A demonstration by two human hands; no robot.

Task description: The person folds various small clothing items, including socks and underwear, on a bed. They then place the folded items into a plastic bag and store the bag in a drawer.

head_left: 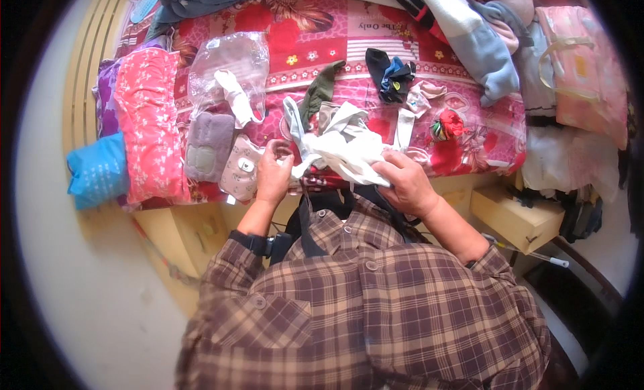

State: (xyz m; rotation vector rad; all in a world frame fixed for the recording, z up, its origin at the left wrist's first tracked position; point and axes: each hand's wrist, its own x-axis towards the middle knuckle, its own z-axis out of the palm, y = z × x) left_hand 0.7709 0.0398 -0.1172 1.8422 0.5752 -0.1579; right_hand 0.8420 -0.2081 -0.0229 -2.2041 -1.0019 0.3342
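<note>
A crumpled white cloth (pixel 349 148), perhaps socks or tights, spans the space between my hands at the bed's near edge. My right hand (pixel 410 183) pinches its right end between thumb and fingers. Curled fingers of my left hand (pixel 274 174) meet a narrow white end on the other side; the exact grip is partly hidden. Behind the cloth lie a dark green sock (pixel 322 91) and a pale grey-blue piece (pixel 294 125). Close to my left hand is a pinkish-beige printed cloth (pixel 241 167). A white sock (pixel 403 128) lies beyond my right hand.
On the red patterned bed (pixel 295 38) are a clear plastic bag (pixel 231 54), a folded grey-purple cloth (pixel 208 145), a pink pillow-like bundle (pixel 151 122), dark blue socks (pixel 390 75) and a red bundle (pixel 451 124). A wooden drawer (pixel 516 219) juts out at right.
</note>
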